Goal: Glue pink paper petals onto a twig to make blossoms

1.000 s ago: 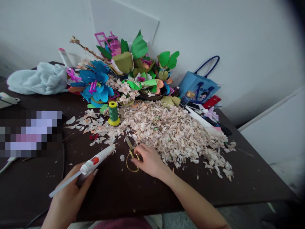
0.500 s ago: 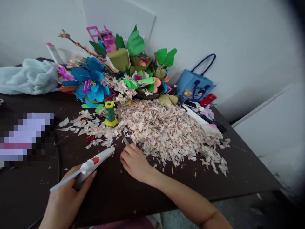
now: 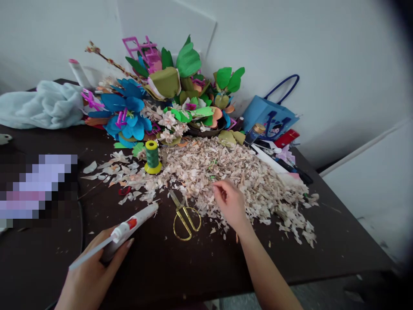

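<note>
Table: a dark flat tabletop [image 3: 335, 254] bears everything below.
Left hand: a left hand [image 3: 93, 275] holds a white glue gun [image 3: 135, 224] near the table's front edge.
Right hand: a right hand [image 3: 229, 202] sits on a heap of pale paper scraps [image 3: 267, 185].
Front: gold metal scissors [image 3: 177, 200] lie between both hands, just before the heap.
Left: a green thread spool [image 3: 152, 157] stands beside the heap.
Behind: bright artificial flowers [image 3: 125, 112] crowd against a white wall [image 3: 338, 64].
Right rear: a blue fabric tote bag [image 3: 267, 116] stands beside the flowers.
Far left: a pale blue towel [image 3: 41, 107] lies beyond the flowers.

L hand [image 3: 93, 275] w/ long pointed nails [image 3: 130, 243]; R forearm [image 3: 266, 269] bare.
</note>
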Tool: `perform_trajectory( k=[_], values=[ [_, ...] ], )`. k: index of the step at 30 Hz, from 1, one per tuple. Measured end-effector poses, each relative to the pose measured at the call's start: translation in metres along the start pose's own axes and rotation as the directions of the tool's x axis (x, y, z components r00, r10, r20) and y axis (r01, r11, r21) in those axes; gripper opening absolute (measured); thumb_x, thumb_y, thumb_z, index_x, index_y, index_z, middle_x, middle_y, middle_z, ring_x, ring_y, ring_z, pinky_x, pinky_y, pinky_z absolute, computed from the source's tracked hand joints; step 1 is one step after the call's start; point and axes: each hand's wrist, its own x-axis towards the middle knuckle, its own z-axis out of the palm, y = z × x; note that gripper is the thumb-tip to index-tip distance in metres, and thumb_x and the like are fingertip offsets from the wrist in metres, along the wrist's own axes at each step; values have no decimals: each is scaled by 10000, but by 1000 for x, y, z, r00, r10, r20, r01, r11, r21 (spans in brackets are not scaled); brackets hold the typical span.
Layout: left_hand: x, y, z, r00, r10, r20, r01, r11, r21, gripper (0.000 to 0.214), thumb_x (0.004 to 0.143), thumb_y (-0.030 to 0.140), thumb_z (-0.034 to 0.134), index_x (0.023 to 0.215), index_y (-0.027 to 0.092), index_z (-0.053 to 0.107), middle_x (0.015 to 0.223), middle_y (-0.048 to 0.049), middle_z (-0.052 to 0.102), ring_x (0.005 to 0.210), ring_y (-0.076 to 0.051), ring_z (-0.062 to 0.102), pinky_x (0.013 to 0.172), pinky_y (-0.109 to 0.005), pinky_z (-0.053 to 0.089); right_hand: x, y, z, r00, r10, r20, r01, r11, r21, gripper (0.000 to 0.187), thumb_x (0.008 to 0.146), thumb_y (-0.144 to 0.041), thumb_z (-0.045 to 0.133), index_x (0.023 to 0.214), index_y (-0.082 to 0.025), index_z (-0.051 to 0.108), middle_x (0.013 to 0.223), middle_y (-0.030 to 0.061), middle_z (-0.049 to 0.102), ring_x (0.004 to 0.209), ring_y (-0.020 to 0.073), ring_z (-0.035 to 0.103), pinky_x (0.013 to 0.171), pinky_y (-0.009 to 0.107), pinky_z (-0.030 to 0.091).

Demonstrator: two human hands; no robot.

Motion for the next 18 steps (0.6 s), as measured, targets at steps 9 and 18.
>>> perform_trajectory(
  k=[9, 18],
  values=[
    [-2, -8, 3, 1000, 2, 9, -3, 999, 52, 292, 806, 530, 516, 952, 295, 609, 882, -5, 722, 770, -247, 707, 643, -306, 566, -32, -44, 50, 881, 25, 472, 114, 957, -265, 260, 763, -165, 597, 1009, -152, 513, 963, 115, 593, 860, 259, 586, 653, 368, 517],
    [-1, -6, 0, 1000, 9, 3, -9, 1000, 21, 294, 781, 522, 543, 967, 308, 621, 906, 8, 730, 774, -244, 708, 679, -314, 574, -31, -40, 54, 907, 59, 417, 99, 932, -348, 275, 742, -104, 521, 1012, -149, 497, 921, 108, 581, 835, 248, 572, 644, 351, 503]
  ],
)
